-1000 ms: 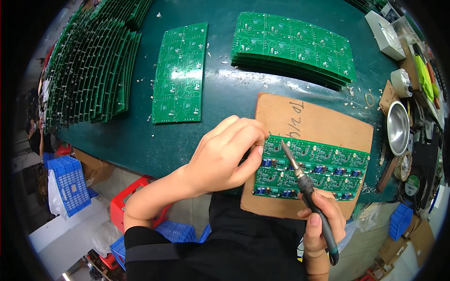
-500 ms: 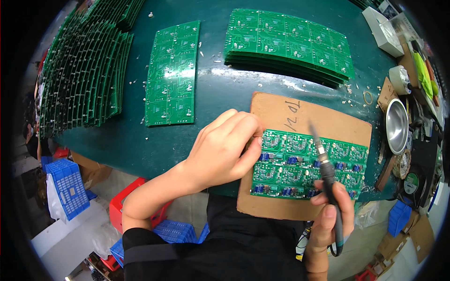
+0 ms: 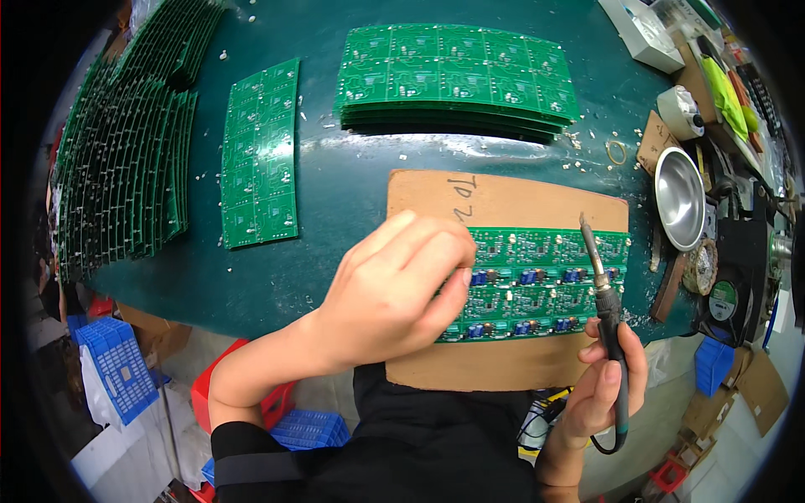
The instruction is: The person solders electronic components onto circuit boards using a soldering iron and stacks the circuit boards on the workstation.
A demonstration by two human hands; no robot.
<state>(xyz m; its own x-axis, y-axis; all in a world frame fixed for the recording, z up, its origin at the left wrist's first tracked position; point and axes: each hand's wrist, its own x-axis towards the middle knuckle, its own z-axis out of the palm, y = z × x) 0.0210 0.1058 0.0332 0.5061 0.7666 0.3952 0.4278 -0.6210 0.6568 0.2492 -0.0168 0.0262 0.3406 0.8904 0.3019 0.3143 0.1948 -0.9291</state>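
Observation:
A green circuit board (image 3: 541, 293) with rows of blue parts lies on a brown cardboard sheet (image 3: 495, 369) in front of me. At its left end my left hand (image 3: 402, 281) is closed, thumb and fingers pinched on the board's edge; the fingertips are partly hidden. My right hand (image 3: 608, 386) grips a soldering iron (image 3: 610, 323) by its dark handle, thumb and fingers wrapped round it. The iron points away from me, its metal tip appearing above the cardboard's far right part, past the board's far edge. Its cable loops below the hand.
A stack of green boards (image 3: 453, 75) stands at the back, with a single board or short pile (image 3: 262, 155) left of it. Many boards stand packed on edge (image 3: 126, 168) at far left. A metal bowl (image 3: 679, 199), tape roll (image 3: 679, 113) and white box (image 3: 641, 38) line the right.
The whole view has shifted, so the table's things appear further left. My right hand has carried the soldering iron rightward relative to the board. My left hand stays at the board's left end.

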